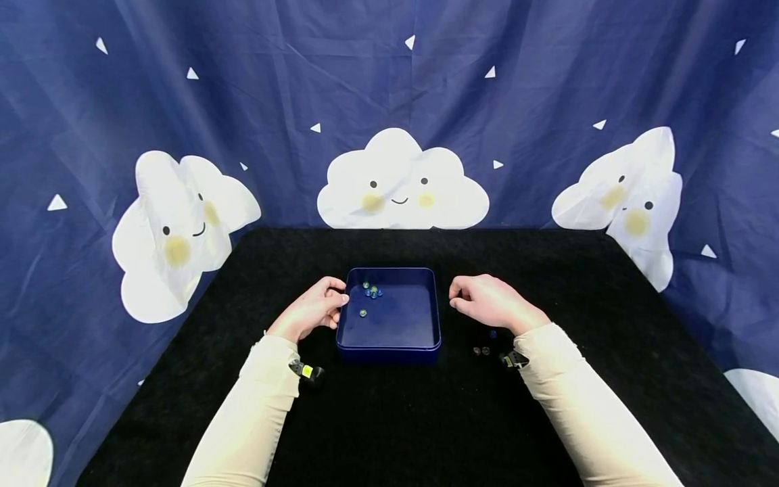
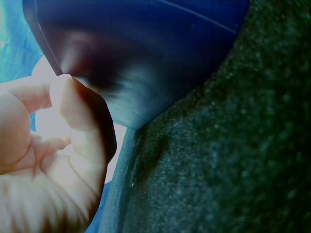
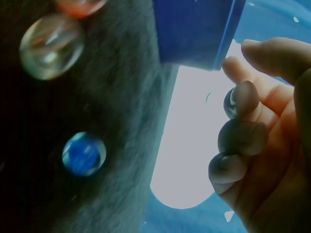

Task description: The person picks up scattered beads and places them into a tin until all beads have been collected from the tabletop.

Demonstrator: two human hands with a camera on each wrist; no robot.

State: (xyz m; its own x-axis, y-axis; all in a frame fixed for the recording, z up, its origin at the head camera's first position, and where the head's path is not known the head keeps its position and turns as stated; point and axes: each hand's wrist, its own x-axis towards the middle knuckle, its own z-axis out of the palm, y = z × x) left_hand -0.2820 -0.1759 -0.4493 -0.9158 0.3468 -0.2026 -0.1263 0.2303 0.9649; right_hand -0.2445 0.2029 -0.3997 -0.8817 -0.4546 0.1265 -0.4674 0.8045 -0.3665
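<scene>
A shallow navy square tin (image 1: 389,354) holds several small glass marbles (image 1: 374,292) toward its far left. My left hand (image 1: 312,308) grips the left wall, thumb over the rim and fingers curled outside. Up close in the left wrist view, a fingertip of my left hand (image 2: 73,131) meets the rim. My right hand (image 1: 489,299) hovers to the right of the tin with curled fingers. In the right wrist view, a dark glassy edge shows beside one curled fingertip of my right hand (image 3: 262,126); I cannot tell whether a marble is held there.
On the black cloth (image 1: 389,419) near the right wrist lie a blue marble (image 3: 83,154), a clear marble (image 3: 51,47) and one with orange in it (image 3: 80,7). A dark blue curtain with white smiling clouds (image 1: 402,182) stands behind the table.
</scene>
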